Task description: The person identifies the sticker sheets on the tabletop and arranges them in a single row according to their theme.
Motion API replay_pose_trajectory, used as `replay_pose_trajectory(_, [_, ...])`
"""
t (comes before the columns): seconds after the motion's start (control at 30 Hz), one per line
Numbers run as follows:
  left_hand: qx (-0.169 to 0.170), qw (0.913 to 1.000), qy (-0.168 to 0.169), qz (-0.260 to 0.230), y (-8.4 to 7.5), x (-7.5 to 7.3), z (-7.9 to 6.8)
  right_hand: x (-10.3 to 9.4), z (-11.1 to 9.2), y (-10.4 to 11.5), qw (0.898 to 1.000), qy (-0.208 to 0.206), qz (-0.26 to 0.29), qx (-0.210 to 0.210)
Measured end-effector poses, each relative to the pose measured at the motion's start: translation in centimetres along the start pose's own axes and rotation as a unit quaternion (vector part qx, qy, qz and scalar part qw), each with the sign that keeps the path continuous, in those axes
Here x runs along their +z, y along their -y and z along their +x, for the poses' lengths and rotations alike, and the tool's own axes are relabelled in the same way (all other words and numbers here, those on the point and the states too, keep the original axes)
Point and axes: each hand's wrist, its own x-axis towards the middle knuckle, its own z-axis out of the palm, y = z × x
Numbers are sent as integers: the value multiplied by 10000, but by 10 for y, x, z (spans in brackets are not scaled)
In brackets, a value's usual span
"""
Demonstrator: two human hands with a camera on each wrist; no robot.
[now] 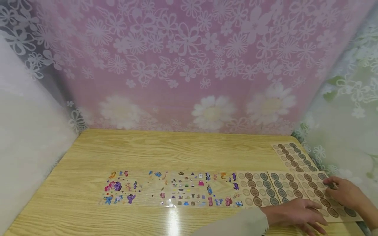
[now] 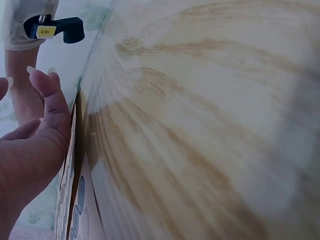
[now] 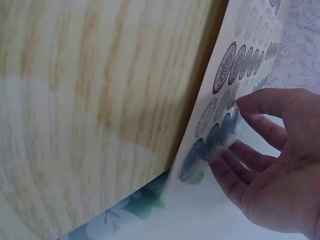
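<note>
A row of beige sheets printed with round brown, grey and pale labels lies at the right of the table. My right hand (image 1: 345, 193) is over the rightmost label sheet (image 1: 313, 185), its thumb and fingers apart at the sheet's face and right edge. In the right wrist view, the fingertips of that hand (image 3: 280, 155) look blurred against the printed circles. My left hand (image 1: 298, 213) hovers at the front edge of the same row with loosely spread fingers; I see nothing in it. In the left wrist view, the left hand (image 2: 35, 145) has relaxed, bent fingers.
Clear sheets of small colourful cartoon stickers (image 1: 190, 188) extend leftward from the label sheets across the wooden table (image 1: 141, 150). Another label sheet (image 1: 290, 157) lies at the back right corner. Flowered curtains (image 1: 212, 65) hang behind and at both sides.
</note>
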Motion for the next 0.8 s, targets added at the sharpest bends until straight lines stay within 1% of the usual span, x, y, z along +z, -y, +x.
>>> replay_pose_trajectory(0.13, [385,9992,137,26,1,-7,-4,-1,-2,2,10000,-39,-24,-38])
replay_pose_trajectory(0.23, [671,9975,176,153,1,-14,-9,-2,-3,5,9999,-63,-21,-91])
replay_pose_trajectory(0.3, [832,9959,126,326,0,-20,-12,-2,-4,8,9999,-94,-4,-119])
replay_pose_trajectory(0.4, [974,9933,-25,614,-2,-27,-18,-3,-4,13,9998,-138,24,-161])
replay_pose_trajectory(0.5, [1120,9898,-132,873,-4,-33,-24,-2,-5,17,9999,-101,65,-112])
replay_pose_trajectory(0.6, [1278,9867,-174,986,-6,-37,-30,-1,-5,20,9999,-110,45,-61])
replay_pose_trajectory(0.8, [1495,9813,-354,1161,-7,-44,-38,1,-3,23,9991,-401,80,-114])
